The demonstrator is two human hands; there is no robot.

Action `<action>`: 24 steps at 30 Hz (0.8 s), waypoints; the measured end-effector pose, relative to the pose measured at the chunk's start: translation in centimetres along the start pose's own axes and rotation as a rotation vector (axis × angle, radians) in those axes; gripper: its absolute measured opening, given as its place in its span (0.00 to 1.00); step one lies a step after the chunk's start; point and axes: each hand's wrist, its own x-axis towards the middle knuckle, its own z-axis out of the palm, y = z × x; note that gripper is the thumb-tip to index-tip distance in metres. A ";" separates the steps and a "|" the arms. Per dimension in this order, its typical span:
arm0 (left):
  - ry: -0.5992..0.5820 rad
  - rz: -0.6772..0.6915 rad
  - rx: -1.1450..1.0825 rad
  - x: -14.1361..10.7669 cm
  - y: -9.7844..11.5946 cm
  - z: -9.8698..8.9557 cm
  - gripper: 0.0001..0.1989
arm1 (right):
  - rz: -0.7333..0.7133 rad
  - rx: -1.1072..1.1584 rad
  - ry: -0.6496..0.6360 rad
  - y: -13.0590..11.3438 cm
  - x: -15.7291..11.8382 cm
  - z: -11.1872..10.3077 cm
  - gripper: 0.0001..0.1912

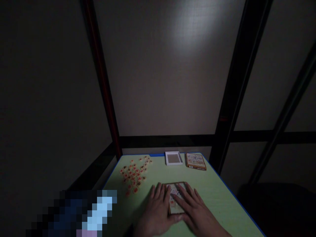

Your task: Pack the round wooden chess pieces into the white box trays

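Observation:
A flat box (179,207) with an orange-brown edge and a pale printed top lies on the near part of the green table. My left hand (156,209) rests along its left edge, fingers stretched forward and thumb by the near edge. Across the box's top and right side lies my right hand (194,205), with its fingers spread. Both hands touch the box and partly cover its print. To the left, many round Chinese chess pieces (135,190) with red or dark markings are scattered loosely.
The green table (219,200) has a blue rim. Toward its back stand a white shallow tray (173,158) and a similar printed box (195,160). Dark-framed wall panels (168,98) rise behind. A pixelated patch hides the lower left, and the light is dim.

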 end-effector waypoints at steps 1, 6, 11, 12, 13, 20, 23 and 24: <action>-0.064 0.014 -0.037 0.6 0.2 -1.2 0.47 | 0.001 -0.019 -0.021 0.6 0.1 0.0 0.29; -0.070 -0.022 -0.036 4.8 0.7 -5.5 0.36 | 0.114 -0.097 0.000 4.5 0.3 -0.2 0.27; 0.107 -0.046 0.142 10.9 0.5 -4.3 0.24 | 0.218 -0.155 0.015 7.2 -0.6 -1.4 0.27; 0.115 -0.073 0.185 11.9 0.4 -3.8 0.26 | 0.218 -0.160 0.011 7.6 -0.9 -1.6 0.28; 0.122 -0.092 0.216 12.8 0.3 -3.2 0.28 | 0.212 -0.162 0.008 7.8 -1.3 -1.8 0.29; 0.082 -0.143 0.282 14.5 -0.6 -1.9 0.21 | 0.257 -0.158 0.053 9.2 -2.3 -2.2 0.27; 0.081 -0.145 0.275 12.8 -0.5 -2.4 0.23 | 0.274 -0.130 0.032 9.7 -2.5 -2.7 0.27; 0.072 -0.149 0.276 11.9 -0.4 -2.6 0.23 | 0.276 -0.121 0.023 9.7 -2.5 -3.0 0.28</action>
